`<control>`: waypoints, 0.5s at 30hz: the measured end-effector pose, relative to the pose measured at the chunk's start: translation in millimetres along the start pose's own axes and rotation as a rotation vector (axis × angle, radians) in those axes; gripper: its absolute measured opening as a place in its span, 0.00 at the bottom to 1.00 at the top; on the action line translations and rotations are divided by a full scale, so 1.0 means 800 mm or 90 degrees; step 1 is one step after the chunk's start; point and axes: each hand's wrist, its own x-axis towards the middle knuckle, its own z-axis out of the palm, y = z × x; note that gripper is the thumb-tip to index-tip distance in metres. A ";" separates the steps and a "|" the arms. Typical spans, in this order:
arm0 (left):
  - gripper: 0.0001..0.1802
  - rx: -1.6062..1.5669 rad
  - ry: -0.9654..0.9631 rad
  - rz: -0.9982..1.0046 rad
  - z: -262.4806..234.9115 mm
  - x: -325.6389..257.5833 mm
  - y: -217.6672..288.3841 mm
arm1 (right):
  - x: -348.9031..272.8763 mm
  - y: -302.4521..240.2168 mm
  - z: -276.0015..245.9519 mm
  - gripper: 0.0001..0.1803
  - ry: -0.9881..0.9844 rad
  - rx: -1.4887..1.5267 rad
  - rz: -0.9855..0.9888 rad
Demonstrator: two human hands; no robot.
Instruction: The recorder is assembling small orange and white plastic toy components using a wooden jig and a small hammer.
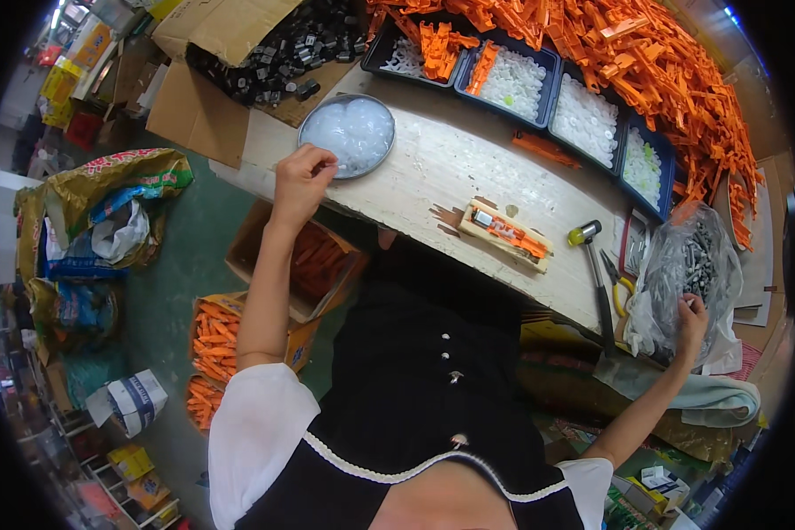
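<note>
Single head view, fisheye, looking steeply down over torso onto near workbench edge

Person wears black top w/ short white sleeves, white piping round neckline, small pale buttons down front. Both forearms bare; no gloves, no watch.

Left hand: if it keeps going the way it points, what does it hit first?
Probably the round metal dish of clear plastic caps. The left hand is at its near rim, fingers aimed at it; whether they touch is unclear.
</note>
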 end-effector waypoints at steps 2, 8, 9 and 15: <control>0.05 0.059 -0.013 0.045 0.008 0.002 -0.003 | -0.010 -0.006 0.000 0.08 0.057 0.073 0.023; 0.03 0.240 -0.029 0.172 0.033 0.007 -0.014 | -0.027 -0.008 -0.015 0.11 0.201 0.097 -0.048; 0.03 0.238 -0.026 0.163 0.033 0.008 -0.013 | -0.033 -0.017 -0.010 0.12 0.229 0.042 -0.098; 0.03 0.275 -0.011 0.165 0.035 0.010 -0.014 | -0.076 -0.106 0.058 0.12 0.254 -0.087 -0.285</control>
